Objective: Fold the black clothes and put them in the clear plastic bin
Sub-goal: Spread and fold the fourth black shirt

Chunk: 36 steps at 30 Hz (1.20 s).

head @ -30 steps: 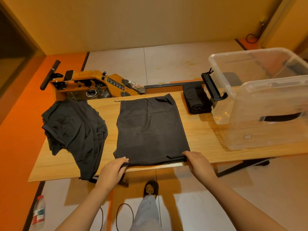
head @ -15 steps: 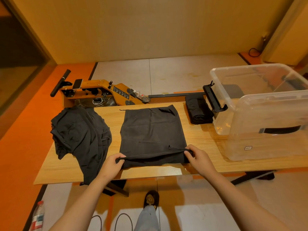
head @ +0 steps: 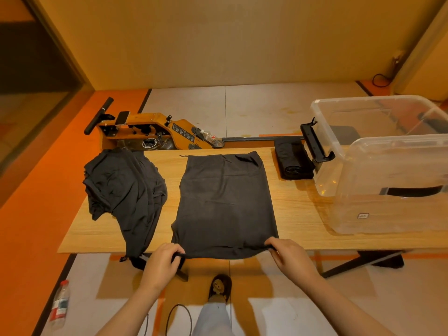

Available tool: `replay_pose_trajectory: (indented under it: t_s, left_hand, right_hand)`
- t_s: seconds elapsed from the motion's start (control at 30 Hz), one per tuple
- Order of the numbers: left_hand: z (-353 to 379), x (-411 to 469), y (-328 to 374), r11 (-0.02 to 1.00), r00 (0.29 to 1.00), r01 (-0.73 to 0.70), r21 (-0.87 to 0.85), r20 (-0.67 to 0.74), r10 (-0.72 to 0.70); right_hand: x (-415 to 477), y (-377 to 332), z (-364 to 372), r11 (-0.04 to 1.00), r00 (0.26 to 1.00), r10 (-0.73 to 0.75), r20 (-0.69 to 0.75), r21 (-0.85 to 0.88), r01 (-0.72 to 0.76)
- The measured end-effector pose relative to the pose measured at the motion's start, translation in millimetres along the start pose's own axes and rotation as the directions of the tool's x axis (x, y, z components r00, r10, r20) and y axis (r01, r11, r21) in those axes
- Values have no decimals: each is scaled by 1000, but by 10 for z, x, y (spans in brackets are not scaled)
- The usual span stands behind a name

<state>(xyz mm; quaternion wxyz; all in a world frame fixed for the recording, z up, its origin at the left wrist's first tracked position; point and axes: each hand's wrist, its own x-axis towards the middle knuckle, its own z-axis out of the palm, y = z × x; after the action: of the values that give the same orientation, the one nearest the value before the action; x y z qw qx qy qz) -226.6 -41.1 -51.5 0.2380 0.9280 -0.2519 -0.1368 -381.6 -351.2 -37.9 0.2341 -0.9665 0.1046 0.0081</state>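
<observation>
Hem position first: what is altered since half a second ago?

The near hem of the flat black garment (head: 225, 204) was lifted a little way over the cloth then. Now it is drawn back to the near edge of the table (head: 303, 214) and hangs just past it. The left corner is pinched by the left hand (head: 162, 263) and the right corner by the right hand (head: 291, 260), with the hands kept apart.

What is meant by that for the task?

The cloth seems to be pulled flat, and the fold toward the far side is judged not yet made. One folded piece (head: 294, 161) is laid at the far edge, just beside the clear plastic bin (head: 388, 166) on the right. No clothes can be made out inside it.

What else is noted, and what is in the way?

A loose pile of black clothes (head: 126, 190) is left unfolded on the left, draped over the near edge. A rowing machine (head: 150, 132) is seen beyond the table, and a bottle (head: 59, 304) on the floor. The way to the bin is not blocked.
</observation>
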Motion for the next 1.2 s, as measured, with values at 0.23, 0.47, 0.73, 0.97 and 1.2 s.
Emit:
replay_pose_trajectory:
  t_s: [0.23,0.47,0.73,0.97,1.2]
  left_hand:
    - [82,-60,-88,994,988,-21,104,-150,36]
    - [231,141,-164,851,986,-166,498,76,147]
    - [214,164,-189,859,975,-218,463,70,210]
    - [-258,150,20,998,998,-14,68,60,10]
    - [-941,291,346,928,991,91,-361,-63,-121]
  right_hand:
    - [-150,92,112,996,998,62,-4,-63,-62]
    - [-179,85,158,996,997,74,-22,-54,-75]
    - [-172,39,82,988,985,155,-71,30,-154]
    - [-38,-118,-126,965,968,180,-173,222,-140]
    - [285,-438,-740,801,944,225,-243,598,-36]
